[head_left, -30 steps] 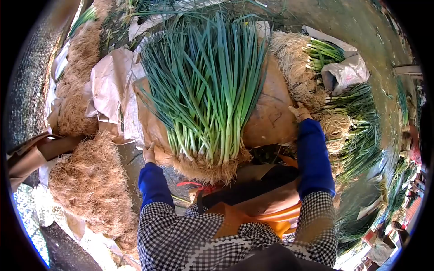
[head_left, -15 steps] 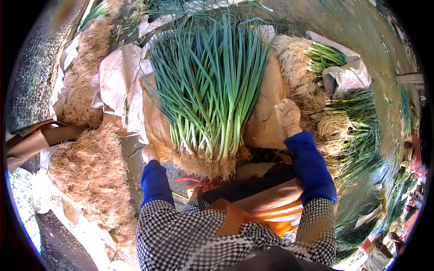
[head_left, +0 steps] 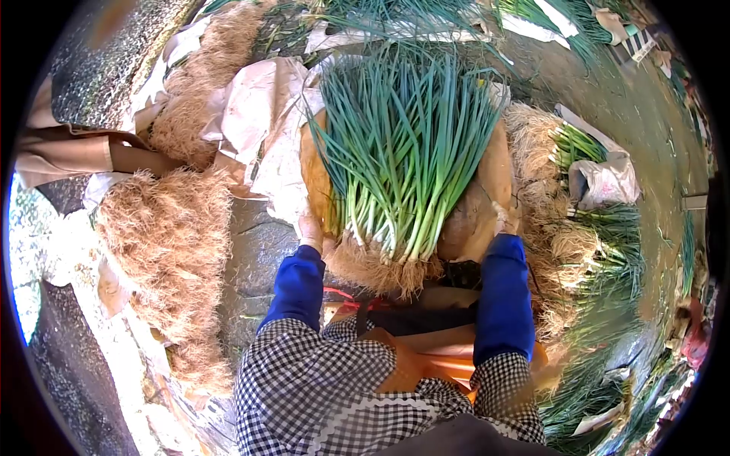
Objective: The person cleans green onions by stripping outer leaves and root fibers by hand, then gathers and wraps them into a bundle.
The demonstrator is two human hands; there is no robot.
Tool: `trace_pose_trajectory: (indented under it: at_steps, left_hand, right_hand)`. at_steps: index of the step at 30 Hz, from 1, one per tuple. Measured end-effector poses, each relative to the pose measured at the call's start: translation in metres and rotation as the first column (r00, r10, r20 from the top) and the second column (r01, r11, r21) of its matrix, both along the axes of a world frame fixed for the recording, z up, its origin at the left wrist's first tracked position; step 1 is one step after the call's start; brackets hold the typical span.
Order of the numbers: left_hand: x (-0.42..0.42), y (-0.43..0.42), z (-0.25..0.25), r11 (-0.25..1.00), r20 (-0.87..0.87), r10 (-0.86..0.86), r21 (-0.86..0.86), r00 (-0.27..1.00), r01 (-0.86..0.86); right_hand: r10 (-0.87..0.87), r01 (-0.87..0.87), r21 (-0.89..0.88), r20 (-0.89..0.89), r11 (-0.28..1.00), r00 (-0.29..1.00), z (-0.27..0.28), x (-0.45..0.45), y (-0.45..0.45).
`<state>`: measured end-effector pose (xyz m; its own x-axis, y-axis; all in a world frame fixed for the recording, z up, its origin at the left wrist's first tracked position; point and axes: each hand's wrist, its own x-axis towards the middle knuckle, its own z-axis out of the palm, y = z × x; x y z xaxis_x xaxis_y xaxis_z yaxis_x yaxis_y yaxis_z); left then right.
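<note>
Smooth brownish floor [head_left: 658, 144] spans the right, speckled grey ground [head_left: 87, 76] and bright light [head_left: 26, 266] the left.

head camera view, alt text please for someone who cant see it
A bundle of long green onions lies on a brown sheet, roots nearest the camera, with the left hand and right hand at its sides. Piles of tan roots lie to the left, more onions to the right.

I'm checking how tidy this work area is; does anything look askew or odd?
The central green leafy bundle looks slightly askew: some leaves on its left cross diagonally over others. Nothing else clearly stands out.
</note>
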<state>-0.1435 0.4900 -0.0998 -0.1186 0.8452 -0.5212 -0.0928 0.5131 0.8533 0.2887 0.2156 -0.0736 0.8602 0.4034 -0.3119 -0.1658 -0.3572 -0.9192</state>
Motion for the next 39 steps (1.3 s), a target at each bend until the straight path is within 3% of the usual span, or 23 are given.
trace_pose_trajectory:
  at_steps: [2,3,4,6,7,9,11,12,13,16,18,20,22,24,26,29,31,32,34,35,36,37,39]
  left_hand:
    - [0.0,0.001,0.057,0.983,0.038,-0.17,-0.07,0.985,0.172]
    - [0.001,0.001,0.064,0.945,-0.019,-0.327,-0.022,0.945,0.326]
    - [0.024,-0.018,0.113,0.912,-0.025,-0.383,0.147,0.924,0.382]
    - [0.029,-0.024,0.103,0.848,-0.005,-0.504,0.184,0.864,0.496]
    - [0.049,-0.037,0.139,0.922,0.15,-0.386,0.105,0.91,0.373]
    - [0.055,-0.023,0.108,0.78,-0.167,-0.486,0.361,0.858,0.512]
    - [0.066,-0.011,0.082,0.91,-0.091,-0.258,0.312,0.962,0.274]
    - [0.066,0.004,0.062,1.0,0.209,-0.006,-0.019,0.978,0.01]
    - [0.043,0.023,0.022,0.956,0.183,-0.27,0.168,0.945,0.241]
    - [0.057,0.033,0.043,0.986,0.249,-0.092,0.161,0.964,0.052]
    - [0.049,0.052,0.005,0.891,0.185,-0.4,0.309,0.898,0.333]
    - [0.093,-0.002,0.149,0.947,0.002,-0.322,-0.004,0.947,0.322]
    - [0.115,-0.038,0.192,0.943,0.118,-0.315,-0.074,0.942,0.325]
    - [0.127,-0.046,0.146,0.844,0.311,-0.536,0.185,0.784,0.503]
    - [0.148,-0.073,0.161,0.765,0.112,-0.64,0.189,0.761,0.616]
    - [0.169,-0.087,0.149,0.54,-0.09,-0.821,0.2,0.564,0.818]
    - [0.183,-0.09,0.147,0.483,-0.383,-0.823,-0.083,0.42,0.872]
    - [0.184,-0.088,0.141,0.484,-0.39,-0.82,-0.082,0.419,0.871]
    - [0.175,-0.085,0.127,0.575,0.086,-0.812,-0.055,0.578,0.816]
    - [0.172,-0.077,0.136,0.467,-0.192,-0.879,-0.153,0.437,0.871]
    - [0.167,-0.072,0.113,0.493,-0.202,-0.864,-0.15,0.461,0.857]
    - [0.163,-0.07,0.066,0.312,-0.587,-0.781,-0.069,0.214,0.948]
    - [0.167,-0.07,0.052,0.153,-0.902,-0.421,-0.176,-0.097,0.973]
  right_hand:
    - [-0.059,0.065,0.109,-0.061,0.992,0.996,0.063,-0.027,0.02]
    - [0.021,-0.01,0.136,-0.082,0.991,0.996,0.109,-0.05,0.034]
    - [0.032,-0.048,0.294,0.057,0.955,0.998,0.088,-0.064,0.036]
    - [0.234,-0.213,-0.1,0.339,0.972,0.911,0.154,-0.121,0.07]
    - [0.382,-0.297,-0.29,0.304,0.91,0.873,0.206,-0.14,0.078]
    - [0.196,-0.162,-0.155,0.241,0.975,0.951,0.146,-0.122,0.073]
    - [-0.028,0.039,-0.154,0.072,0.987,0.997,0.115,-0.095,0.061]
    - [-0.07,0.076,-0.12,0.055,0.99,0.996,0.097,-0.079,0.049]
    - [-0.102,0.107,-0.084,0.057,0.991,0.993,0.079,-0.064,0.037]
    - [-0.143,0.137,0.059,0.112,0.989,0.983,0.037,-0.032,0.008]
    - [-0.102,0.092,0.081,0.141,0.992,0.985,0.029,-0.032,0.005]
    - [-0.037,0.041,-0.107,0.038,0.993,0.999,0.108,-0.07,0.03]
    - [-0.019,0.019,-0.129,0.004,0.992,1.0,0.125,-0.104,0.058]
    - [0.403,-0.384,-0.157,0.116,0.91,0.908,0.121,-0.131,0.074]
    - [0.444,-0.378,-0.363,0.116,0.852,0.888,0.135,-0.173,0.087]
    - [0.585,-0.513,-0.303,0.241,0.803,0.774,0.076,-0.173,0.087]
    - [0.723,-0.589,-0.433,0.279,0.682,0.632,0.032,-0.179,0.085]
    - [0.725,-0.586,-0.446,0.266,0.677,0.635,0.042,-0.186,0.087]
    - [0.738,-0.6,-0.45,0.249,0.662,0.627,0.073,-0.194,0.089]
    - [0.817,-0.718,-0.393,0.216,0.574,0.535,0.089,-0.191,0.091]
    - [0.883,-0.817,-0.334,0.192,0.469,0.429,0.096,-0.187,0.092]
    - [0.893,-0.816,-0.363,0.164,0.45,0.419,0.078,-0.187,0.09]
    - [0.899,-0.854,-0.358,-0.076,0.378,0.431,0.109,-0.167,0.09]
